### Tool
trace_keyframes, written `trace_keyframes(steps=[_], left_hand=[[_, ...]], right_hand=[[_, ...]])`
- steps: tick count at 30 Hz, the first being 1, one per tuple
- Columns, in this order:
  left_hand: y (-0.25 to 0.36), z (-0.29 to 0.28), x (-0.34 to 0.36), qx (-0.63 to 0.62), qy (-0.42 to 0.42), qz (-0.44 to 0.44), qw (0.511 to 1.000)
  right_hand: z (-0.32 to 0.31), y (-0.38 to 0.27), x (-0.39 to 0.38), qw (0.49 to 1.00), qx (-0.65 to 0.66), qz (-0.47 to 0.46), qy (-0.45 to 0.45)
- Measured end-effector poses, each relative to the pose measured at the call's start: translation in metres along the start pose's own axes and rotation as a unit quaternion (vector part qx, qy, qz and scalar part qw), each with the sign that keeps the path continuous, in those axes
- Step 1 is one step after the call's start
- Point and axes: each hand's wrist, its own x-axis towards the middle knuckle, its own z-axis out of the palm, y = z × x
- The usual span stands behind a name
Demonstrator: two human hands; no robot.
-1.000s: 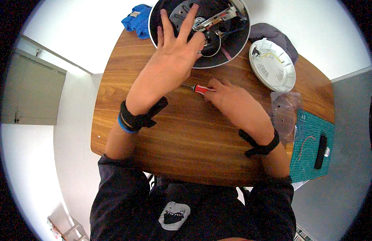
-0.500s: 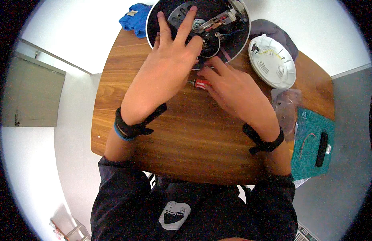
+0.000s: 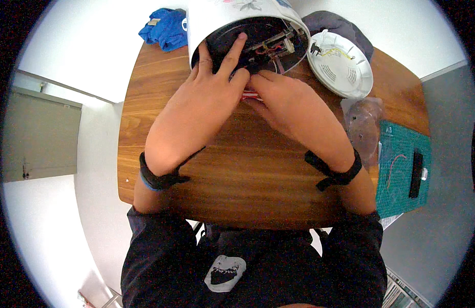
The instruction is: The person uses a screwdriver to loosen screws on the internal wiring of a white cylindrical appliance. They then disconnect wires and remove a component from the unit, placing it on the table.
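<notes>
A white round appliance with a flower print [image 3: 248, 7], which looks like a rice cooker, lies tipped with its open underside facing me. Inside its dark cavity are wires and a metal bracket [image 3: 286, 45]. My left hand [image 3: 196, 97] rests at the lower rim, two fingers stretched apart into the cavity, its thumb side near my right hand. The fingers of my right hand [image 3: 289, 97] are closed around a small red-handled screwdriver [image 3: 252, 95] just below the rim. My hands hide its tip and most of its handle.
Right of the appliance lies a white vented base cover [image 3: 345, 66] with wires in it. Beside it are a dark cloth [image 3: 342, 25], a clear plastic piece [image 3: 363, 123] and a green cutting mat [image 3: 396, 190] bearing a black bar [image 3: 416, 174]. A blue cloth [image 3: 165, 31] lies at the far left.
The appliance has tilted, so its printed outer side now shows above the opening. My right hand has moved up and left against the left hand, and less of the screwdriver shows.
</notes>
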Motion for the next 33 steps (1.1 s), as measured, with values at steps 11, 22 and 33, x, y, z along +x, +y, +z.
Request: trace_keyframes(steps=[11, 22, 33], left_hand=[[0.01, -0.023, 0.004, -0.058, -0.036, -0.047, 0.997], [-0.004, 0.006, 0.017, -0.27, 0.04, -0.031, 0.961], [-0.006, 0.008, 0.024, -0.323, 0.024, -0.032, 0.946]], right_hand=[[-0.005, -0.002, -0.002, 0.998, 0.046, 0.027, 0.026], [-0.014, -0.006, -0.009, 0.999, 0.004, 0.027, 0.019], [0.0, 0.01, -0.011, 0.999, 0.024, 0.018, 0.015]])
